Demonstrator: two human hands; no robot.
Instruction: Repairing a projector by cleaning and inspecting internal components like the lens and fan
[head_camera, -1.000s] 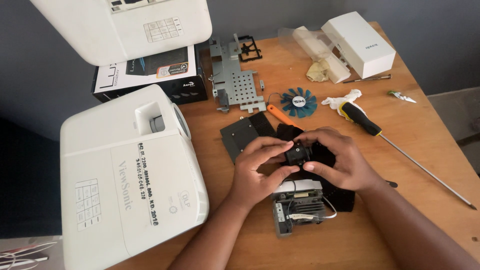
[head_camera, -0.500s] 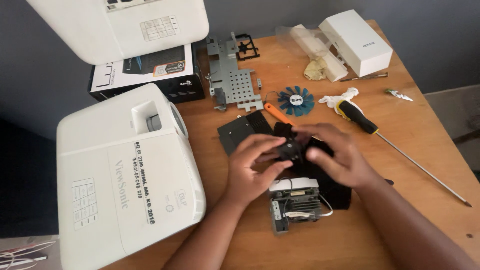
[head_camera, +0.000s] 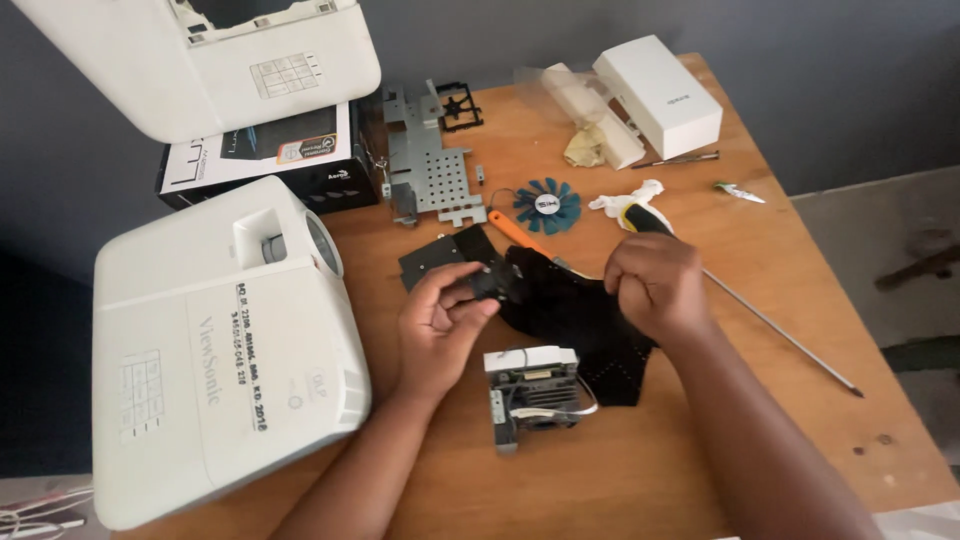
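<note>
On one wooden table (head_camera: 700, 440), two hands, left grip (head_camera: 440, 320) and right grip (head_camera: 655, 285) clutching one black part (head_camera: 570, 310), two white projectors (head_camera: 215, 350)

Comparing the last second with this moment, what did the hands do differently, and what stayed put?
The hands have parted: the left hand keeps the small black part in its fingers, while the right hand has drawn away to the right, closed over the edge of the black perforated panel. The white projector, blue fan, screwdriver and small white-topped module lie as before.
</note>
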